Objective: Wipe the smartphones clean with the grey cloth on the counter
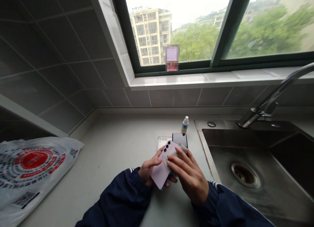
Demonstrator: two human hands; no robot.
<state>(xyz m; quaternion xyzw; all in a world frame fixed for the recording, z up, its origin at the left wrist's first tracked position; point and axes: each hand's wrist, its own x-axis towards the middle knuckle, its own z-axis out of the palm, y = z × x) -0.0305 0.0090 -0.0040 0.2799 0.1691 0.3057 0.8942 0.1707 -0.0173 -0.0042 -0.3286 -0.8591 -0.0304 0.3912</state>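
A light purple phone (159, 177), its back with three black camera lenses turned up, lies tilted in my left hand (149, 166). The left thumb presses on its back and the fingers wrap beneath its edge. My right hand (190, 174) rests over the phone with its fingers bent, holding a thin pale wipe (166, 163) against the back; part of the wipe is hidden under the fingers. Just beyond, a clear phone case (163, 141) and a second phone with a dark screen (180, 138) lie on the counter. A small white bottle (185, 125) with a blue and yellow label stands behind them.
A pale counter (117, 151) runs under my arms. At the left lies a white plastic bag (31, 174) with red print. To the right is a steel sink (220, 155) with a chrome faucet (257, 112). A window frame (216, 65) rises behind.
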